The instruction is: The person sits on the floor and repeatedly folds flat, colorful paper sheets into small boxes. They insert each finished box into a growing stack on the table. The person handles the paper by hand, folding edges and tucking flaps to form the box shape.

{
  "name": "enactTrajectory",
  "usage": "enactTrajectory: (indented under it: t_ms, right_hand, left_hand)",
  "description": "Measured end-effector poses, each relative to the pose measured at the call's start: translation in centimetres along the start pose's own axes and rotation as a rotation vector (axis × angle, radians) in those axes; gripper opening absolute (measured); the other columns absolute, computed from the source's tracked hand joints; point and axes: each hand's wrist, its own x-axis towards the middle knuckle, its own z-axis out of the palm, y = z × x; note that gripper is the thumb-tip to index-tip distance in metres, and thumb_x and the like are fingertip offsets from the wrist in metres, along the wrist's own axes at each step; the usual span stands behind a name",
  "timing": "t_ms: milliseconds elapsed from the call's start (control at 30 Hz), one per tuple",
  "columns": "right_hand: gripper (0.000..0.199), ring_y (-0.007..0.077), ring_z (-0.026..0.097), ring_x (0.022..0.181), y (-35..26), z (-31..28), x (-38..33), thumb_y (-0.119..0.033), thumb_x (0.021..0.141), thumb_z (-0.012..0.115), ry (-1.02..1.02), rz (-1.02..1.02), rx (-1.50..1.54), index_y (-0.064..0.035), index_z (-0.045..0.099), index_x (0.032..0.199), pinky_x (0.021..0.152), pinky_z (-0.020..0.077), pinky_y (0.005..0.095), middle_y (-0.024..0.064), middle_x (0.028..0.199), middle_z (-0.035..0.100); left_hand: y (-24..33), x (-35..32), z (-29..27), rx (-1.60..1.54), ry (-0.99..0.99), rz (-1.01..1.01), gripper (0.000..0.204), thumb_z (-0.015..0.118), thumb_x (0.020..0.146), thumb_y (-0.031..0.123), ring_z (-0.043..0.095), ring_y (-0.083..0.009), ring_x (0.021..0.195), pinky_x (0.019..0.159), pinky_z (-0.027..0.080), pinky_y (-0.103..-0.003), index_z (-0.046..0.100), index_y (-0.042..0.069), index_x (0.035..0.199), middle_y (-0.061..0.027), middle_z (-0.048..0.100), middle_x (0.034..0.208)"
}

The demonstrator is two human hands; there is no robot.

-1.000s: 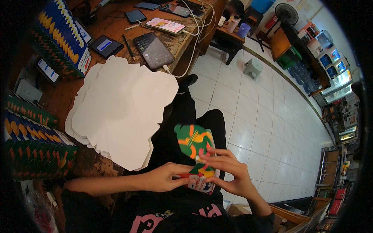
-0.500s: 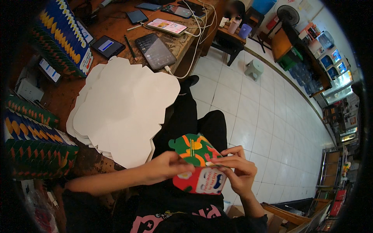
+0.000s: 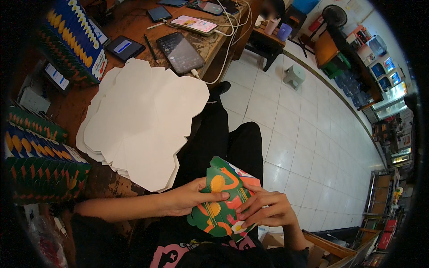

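Observation:
Above my lap I hold a folded cardboard carton [image 3: 220, 182], green with orange, yellow and pink pictures. My left hand [image 3: 193, 196] grips its left edge, thumb lying on the printed face and the other fingers hidden beneath. On the carton's right side my right hand [image 3: 269, 209] is closed, with bent fingers pressing the face and edge. To the left of my knees, a pile of blank white die-cut card sheets [image 3: 138, 120] with wavy outlines lies on the wooden table [image 3: 127, 29], its near corner close to my left forearm.
Rows of printed cartons stand at the left, a tall blue one [image 3: 73, 38] and a green one [image 3: 47, 181] nearer me. Several phones, including a dark one [image 3: 180, 52] on a white cable [image 3: 221, 67], and a pen [image 3: 150, 47] lie beyond the sheets. A stool [image 3: 294, 76] stands on the tiled floor.
The carton has been turned: its red panel with white print has gone from view, and green faces now show. My left hand's thumb has come to rest on it.

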Motion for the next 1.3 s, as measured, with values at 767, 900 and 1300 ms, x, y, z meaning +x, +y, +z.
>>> enactTrajectory:
  t_ms: [767,900,1300]
  right_hand:
    - [0.019,0.0402,0.035,0.124,0.1,4.1,0.4,-0.004,0.061,0.075,0.616,0.070,-0.577,-0.0054,0.056,0.062,0.103,0.0255,0.0569,0.0137,0.115,0.041]
    - [0.020,0.0383,0.033,0.125,-0.7,3.4,0.3,-0.007,0.062,0.078,0.467,0.219,-0.513,-0.0066,0.058,0.068,0.103,0.0290,0.0514,0.0149,0.120,0.042]
    - [0.037,0.0304,0.047,0.112,-0.2,3.9,-0.7,-0.001,0.068,0.075,0.476,0.260,-0.372,-0.0042,0.045,0.090,0.091,0.0455,0.0383,0.0149,0.109,0.041]
  left_hand:
    - [0.8,-1.2,1.4,0.533,0.197,0.371,0.035,0.061,0.087,0.025,0.057,-0.0129,0.096,0.084,0.048,-0.028,0.053,0.000,0.111,-0.0076,0.060,0.107]
    - [1.3,-1.2,1.1,0.369,0.160,0.274,0.042,0.062,0.086,0.027,0.058,-0.0151,0.098,0.085,0.050,-0.031,0.050,0.001,0.116,-0.0089,0.058,0.111]
    - [1.3,-1.1,0.8,0.184,0.028,-0.035,0.059,0.057,0.088,0.037,0.052,-0.0181,0.109,0.091,0.047,-0.032,0.035,0.003,0.130,-0.0118,0.050,0.120]
